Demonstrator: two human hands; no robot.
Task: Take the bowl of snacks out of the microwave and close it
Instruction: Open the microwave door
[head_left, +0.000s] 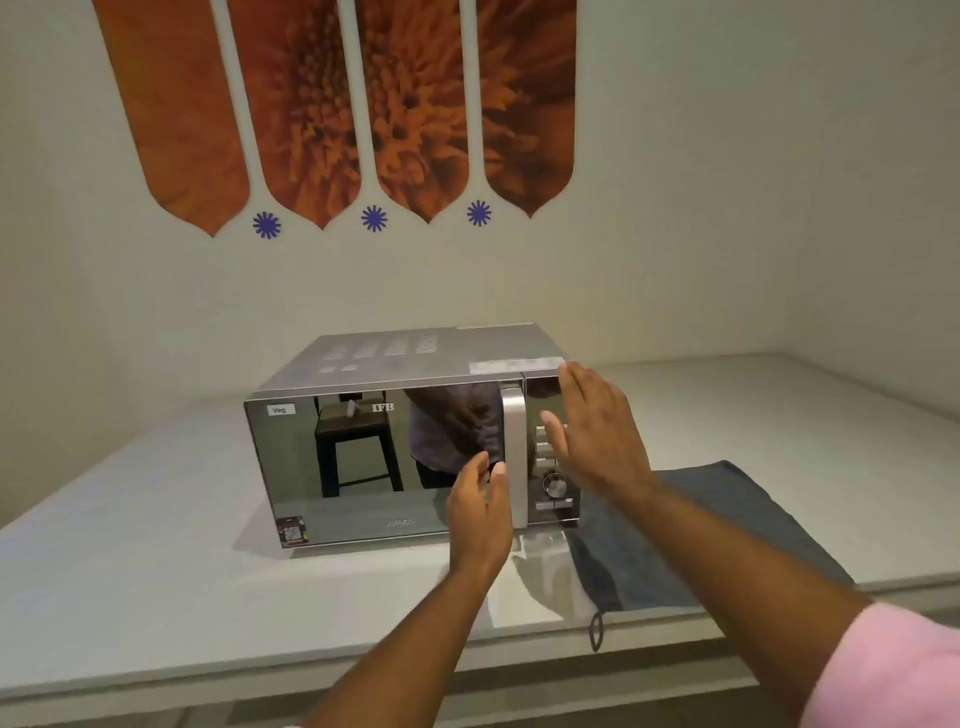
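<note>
A silver microwave (395, 358) with a mirrored door (353, 467) stands on the white counter, its door closed. My left hand (480, 512) is at the vertical silver handle (514, 457), fingers curled against its left edge. My right hand (597, 431) hovers flat and spread in front of the control panel (553, 486), covering most of the buttons. The bowl of snacks is hidden; nothing inside the microwave shows through the reflective door.
A dark grey cloth (701, 535) lies on the white counter (156, 545) to the right of the microwave, with a loop hanging over the front edge. The wall behind carries orange flower panels (337, 104). The counter's front edge runs close to me.
</note>
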